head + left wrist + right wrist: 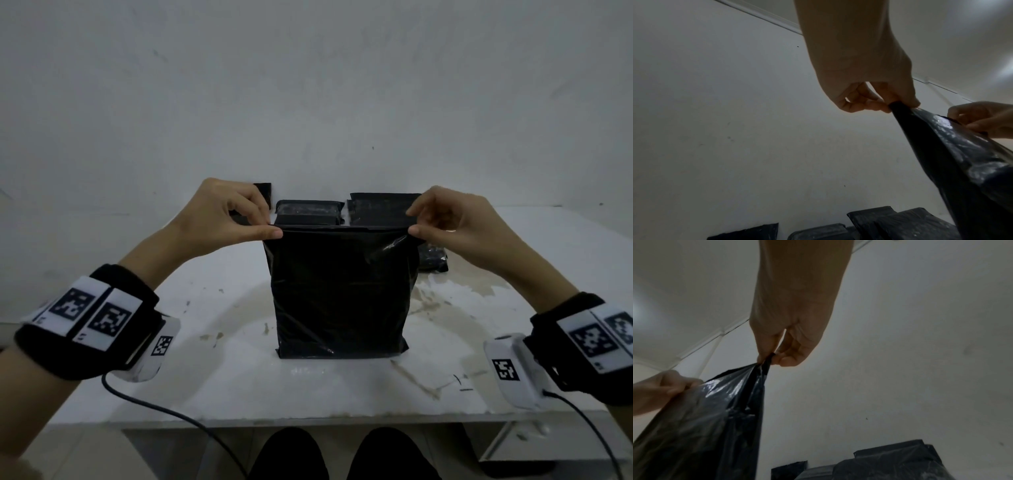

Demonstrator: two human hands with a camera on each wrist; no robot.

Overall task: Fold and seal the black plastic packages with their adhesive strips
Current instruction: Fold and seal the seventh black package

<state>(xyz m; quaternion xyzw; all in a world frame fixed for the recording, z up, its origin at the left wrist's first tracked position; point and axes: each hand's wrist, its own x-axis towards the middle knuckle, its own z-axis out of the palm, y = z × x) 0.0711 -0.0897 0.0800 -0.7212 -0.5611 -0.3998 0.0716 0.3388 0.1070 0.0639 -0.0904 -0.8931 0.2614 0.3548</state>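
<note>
Left hand [226, 212]: our grip pinches top-left corner of black package [342, 291], thumb in front, fingers behind. Package stands upright mid-desk [212, 308], base on surface, long axis vertical, open top edge stretched level between both pinches. Behind it, near wall, other black packages [310, 212] lie in row. Right hand [452, 226]: pinches top-right corner likewise. Both hands equally near; we judge fold must roll top edge down toward body.

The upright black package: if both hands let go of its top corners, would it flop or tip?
The black package probably stays standing: its flat base rests on the table. The glossy, creased film looks floppy, so the top edge, pinched by the left hand and right hand, likely sags.
</note>
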